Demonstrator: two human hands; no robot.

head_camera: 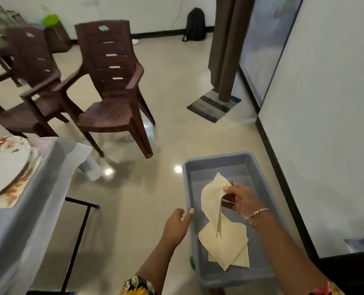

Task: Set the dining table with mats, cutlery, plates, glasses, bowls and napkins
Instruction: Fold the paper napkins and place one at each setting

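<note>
A grey plastic tub [236,160] is at the lower right, and my left hand [177,225] holds its left rim. Inside it my right hand [241,200] pinches a cream napkin [212,199] by one edge and lifts it off the tub floor. More cream napkins [225,250] lie flat in the near half of the tub. At the left edge is the dining table with a pale cloth [25,211]. It carries a white plate with a red fruit print [4,167] on a patterned mat [21,186].
Two dark brown plastic armchairs [111,86] stand on the glossy beige floor beyond the table. A black metal stand [79,233] is below the table edge. A brown curtain [225,45] and striped doormat [214,104] are at the back right, a white wall to the right.
</note>
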